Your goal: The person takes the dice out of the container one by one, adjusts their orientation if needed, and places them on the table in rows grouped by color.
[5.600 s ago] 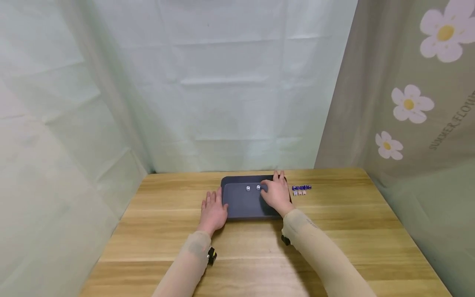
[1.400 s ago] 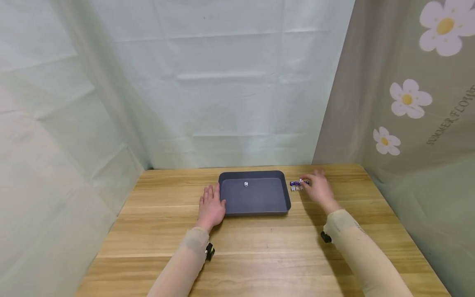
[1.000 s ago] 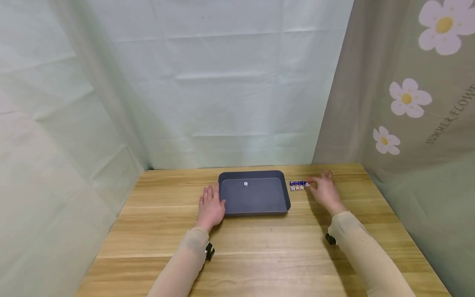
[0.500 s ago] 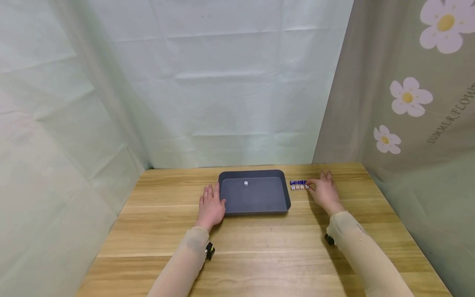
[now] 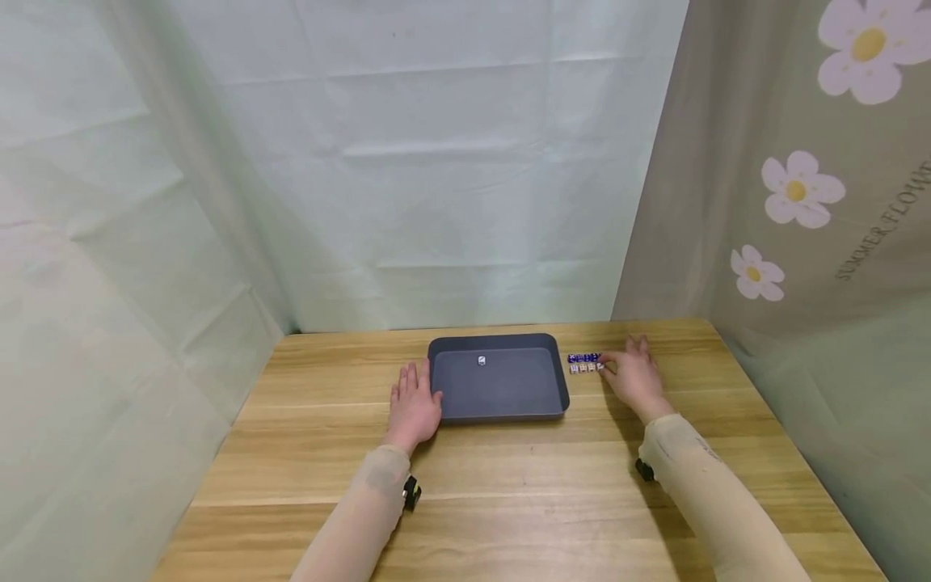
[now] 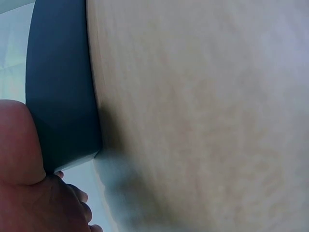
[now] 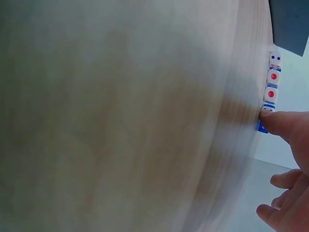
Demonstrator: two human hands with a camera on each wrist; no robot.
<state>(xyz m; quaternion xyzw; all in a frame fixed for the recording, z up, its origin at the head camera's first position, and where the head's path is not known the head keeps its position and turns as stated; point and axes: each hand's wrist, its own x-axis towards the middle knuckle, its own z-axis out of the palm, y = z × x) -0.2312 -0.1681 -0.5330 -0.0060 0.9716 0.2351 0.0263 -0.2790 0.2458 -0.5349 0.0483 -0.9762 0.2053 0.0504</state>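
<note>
My left hand lies with straight fingers along the left wall of a dark grey rectangular tray, thumb at its near left corner. Inside the tray, toward the back, is a single white die. To the tray's right, my right hand pinches a white die between thumb and finger, its other fingers spread. That die stands at the right end of a row of white dice, lined up with them. Just behind runs a row of blue dice, its right end close to my fingertips.
The wooden table extends in front of the tray and to both sides. A pale cloth hangs behind it, and a flower-printed curtain hangs at the right. A dark wrist camera sits under my left sleeve.
My right hand has taken one of two white dice from the tray, carried it right past the blue row and set it at the white row's right end. The left hand stays put.
</note>
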